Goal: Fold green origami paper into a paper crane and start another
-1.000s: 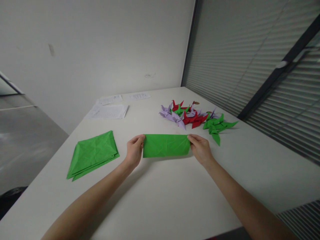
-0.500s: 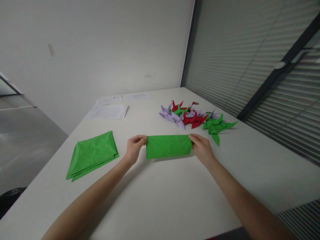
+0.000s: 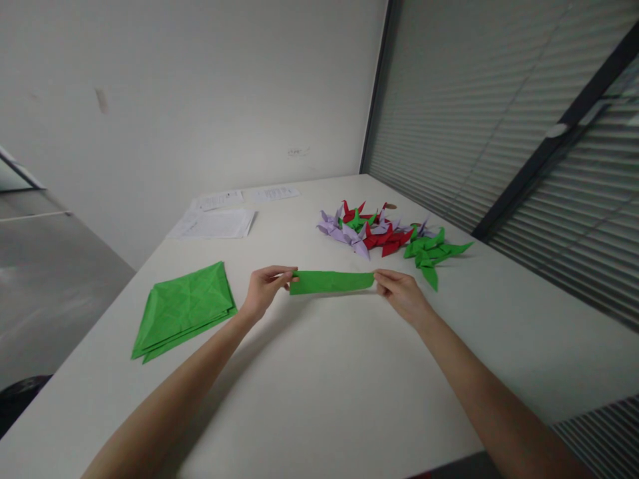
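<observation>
1. Several creased green sheets lie stacked near the tabletop's left edge, corners slightly fanned.
2. White printed papers lie flat toward its far left corner.
3. Left hand and right hand pinch opposite ends of a green paper, a narrow band raised above the tabletop's middle.
4. Pointed red, lilac and green folded pieces cluster near the right edge.
</observation>
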Demonstrator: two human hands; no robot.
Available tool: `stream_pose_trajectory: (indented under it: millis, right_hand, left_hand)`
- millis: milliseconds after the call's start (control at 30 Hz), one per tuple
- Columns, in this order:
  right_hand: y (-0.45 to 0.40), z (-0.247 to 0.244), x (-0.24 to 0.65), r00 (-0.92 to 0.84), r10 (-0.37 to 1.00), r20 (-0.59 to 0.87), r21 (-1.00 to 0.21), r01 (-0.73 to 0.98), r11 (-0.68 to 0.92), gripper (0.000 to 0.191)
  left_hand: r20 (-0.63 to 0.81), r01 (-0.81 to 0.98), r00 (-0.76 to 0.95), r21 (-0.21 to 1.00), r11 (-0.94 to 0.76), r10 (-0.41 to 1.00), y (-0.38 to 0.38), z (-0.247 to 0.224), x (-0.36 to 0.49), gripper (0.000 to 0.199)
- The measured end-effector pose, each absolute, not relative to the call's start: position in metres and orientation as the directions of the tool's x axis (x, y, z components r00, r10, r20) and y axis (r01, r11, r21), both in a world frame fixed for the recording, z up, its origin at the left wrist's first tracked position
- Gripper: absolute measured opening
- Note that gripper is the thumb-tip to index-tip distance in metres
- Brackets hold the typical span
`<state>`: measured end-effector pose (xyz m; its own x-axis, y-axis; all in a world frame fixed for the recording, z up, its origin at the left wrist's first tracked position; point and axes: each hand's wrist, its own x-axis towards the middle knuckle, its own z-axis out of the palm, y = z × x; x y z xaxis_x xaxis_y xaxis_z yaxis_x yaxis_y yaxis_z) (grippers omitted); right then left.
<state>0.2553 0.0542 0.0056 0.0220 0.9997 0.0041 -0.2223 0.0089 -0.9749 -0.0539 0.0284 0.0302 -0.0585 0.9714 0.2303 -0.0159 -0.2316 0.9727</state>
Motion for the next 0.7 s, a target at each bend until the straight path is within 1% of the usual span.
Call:
stream_pose_trajectory:
  millis: [67, 167, 233, 300, 367, 500, 600, 700]
  right_hand:
    - [0.053, 0.008, 0.257, -0.044, 0.999, -0.013, -0.975, -0.219, -0.022, 0.04]
    - [0.055, 0.008, 0.263, -0.121, 0.993, -0.019, -0.988, -0.149, -0.037, 0.039]
    - [0.057, 0.006, 0.269, -0.165, 0.986, 0.002, -0.999, -0.038, -0.004, 0.04]
    - [0.061, 0.004, 0.277, -0.251, 0.967, 0.034, -0.987, 0.141, 0.072, 0.039]
    - [0.065, 0.001, 0.285, -0.361, 0.931, 0.053, -0.94, 0.298, 0.169, 0.041]
    - [0.069, -0.006, 0.295, -0.502, 0.86, 0.092, -0.807, 0.468, 0.359, 0.046]
    - [0.069, -0.01, 0.297, -0.53, 0.841, 0.106, -0.679, 0.579, 0.451, 0.045]
    - [0.068, -0.01, 0.296, -0.516, 0.85, 0.11, -0.582, 0.659, 0.476, 0.04]
  left_hand:
    - [0.257, -0.02, -0.042, 0.966, -0.258, 0.966, 0.031, 0.025, -0.058, 0.03]
    - [0.28, 0.049, 0.032, 0.958, -0.281, 0.96, 0.036, 0.013, -0.067, 0.028]
    - [0.294, 0.144, 0.13, 0.939, -0.311, 0.947, 0.038, 0.005, -0.074, 0.028]
    - [0.305, 0.258, 0.251, 0.894, -0.367, 0.919, 0.039, 0.0, -0.08, 0.029]
    - [0.311, 0.33, 0.382, 0.834, -0.443, 0.87, 0.039, -0.005, -0.083, 0.029]
    - [0.355, 0.372, 0.596, 0.673, -0.639, 0.72, 0.043, -0.013, -0.084, 0.029]
    - [0.392, 0.43, 0.655, 0.51, -0.745, 0.646, 0.046, -0.02, -0.085, 0.028]
    - [0.384, 0.502, 0.653, 0.426, -0.753, 0.652, 0.047, -0.022, -0.085, 0.032]
